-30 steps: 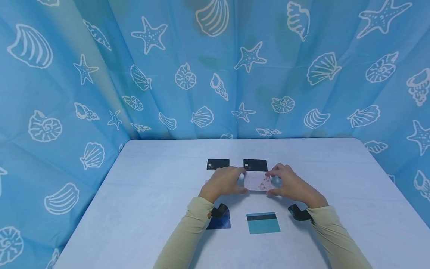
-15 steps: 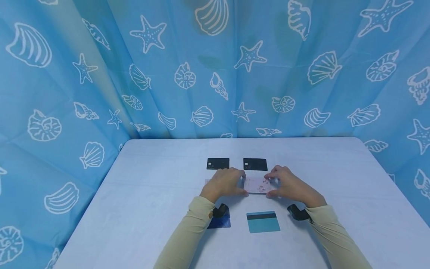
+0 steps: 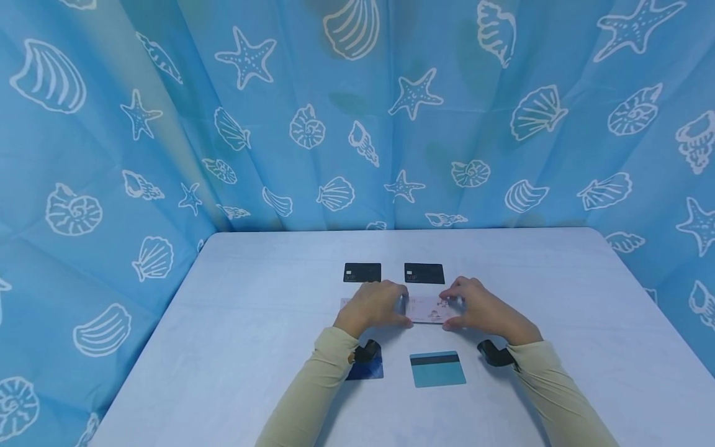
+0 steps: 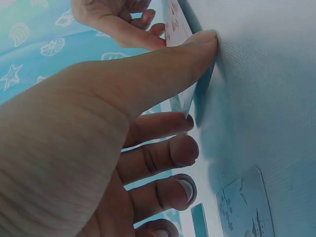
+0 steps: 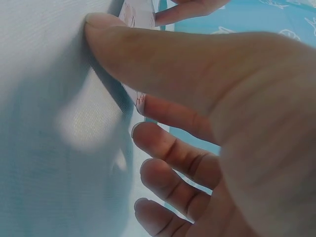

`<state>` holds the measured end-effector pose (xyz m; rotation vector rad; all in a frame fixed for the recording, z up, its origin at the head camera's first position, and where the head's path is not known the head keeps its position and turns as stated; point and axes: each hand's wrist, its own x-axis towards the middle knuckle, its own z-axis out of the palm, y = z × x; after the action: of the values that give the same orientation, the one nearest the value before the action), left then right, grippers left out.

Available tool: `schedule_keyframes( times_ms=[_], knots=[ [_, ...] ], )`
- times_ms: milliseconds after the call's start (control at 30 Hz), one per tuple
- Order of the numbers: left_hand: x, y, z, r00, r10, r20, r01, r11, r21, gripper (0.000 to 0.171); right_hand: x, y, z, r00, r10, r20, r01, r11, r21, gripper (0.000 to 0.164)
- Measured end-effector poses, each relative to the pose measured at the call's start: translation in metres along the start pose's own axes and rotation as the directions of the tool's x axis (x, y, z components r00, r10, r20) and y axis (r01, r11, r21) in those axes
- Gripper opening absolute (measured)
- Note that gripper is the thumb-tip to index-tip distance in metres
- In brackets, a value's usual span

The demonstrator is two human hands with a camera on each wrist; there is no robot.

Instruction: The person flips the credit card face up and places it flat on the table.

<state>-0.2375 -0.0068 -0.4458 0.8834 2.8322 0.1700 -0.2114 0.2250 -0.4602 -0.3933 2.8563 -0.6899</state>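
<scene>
A pale pink card point(image 3: 427, 309) with a small floral print is held between my two hands, close over the white table. My left hand point(image 3: 374, 305) pinches its left end, thumb at the near corner and index finger at the far one. On the opposite end my right hand point(image 3: 477, 311) grips in the same way. The left wrist view shows the card point(image 4: 177, 22) tilted off the cloth, its shadow beneath. In the right wrist view the thumb covers part of the card point(image 5: 139, 12), and the other fingers stay loosely bent beside it.
Two black cards point(image 3: 362, 272) point(image 3: 424, 273) lie behind the hands. Nearer me are a teal striped card point(image 3: 438, 369) and a dark blue card point(image 3: 367, 367), partly under the left wrist. Another printed card point(image 4: 246, 205) lies left, mostly hidden by the left hand in the head view.
The pink card has come slightly toward me, away from the black card behind it, and lower toward the table. Both hands keep their hold and have barely shifted.
</scene>
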Motion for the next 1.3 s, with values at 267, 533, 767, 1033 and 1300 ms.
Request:
schedule_keyframes(
  times_ms=[267, 533, 767, 1033, 1300],
  knots=[
    [0.0018, -0.0006, 0.0035, 1.000, 0.003, 0.010, -0.003, 1.000, -0.008, 0.060, 0.0015, 0.0022, 0.0008, 1.000, 0.010, 0.016, -0.010, 1.000, -0.003, 0.058],
    [0.0013, -0.0006, 0.0026, 1.000, -0.003, 0.019, 0.003, 1.000, -0.025, 0.061, 0.0018, 0.0035, 0.0014, 1.000, 0.014, 0.011, -0.014, 1.000, 0.002, 0.058],
    [0.0016, -0.0009, 0.0034, 0.999, -0.011, 0.030, 0.012, 0.999, -0.031, 0.062, 0.0012, 0.0036, 0.0020, 1.000, 0.016, 0.010, -0.016, 1.000, 0.005, 0.059],
    [-0.0008, -0.0008, 0.0024, 0.999, -0.018, 0.031, 0.019, 0.999, -0.034, 0.062, 0.0004, 0.0016, 0.0031, 1.000, 0.016, 0.014, -0.016, 1.000, 0.012, 0.058],
    [0.0009, -0.0032, 0.0014, 1.000, 0.004, 0.005, -0.004, 1.000, -0.031, 0.061, -0.0020, -0.0007, -0.0036, 0.997, -0.053, -0.053, 0.053, 0.999, 0.001, 0.053]
  ],
)
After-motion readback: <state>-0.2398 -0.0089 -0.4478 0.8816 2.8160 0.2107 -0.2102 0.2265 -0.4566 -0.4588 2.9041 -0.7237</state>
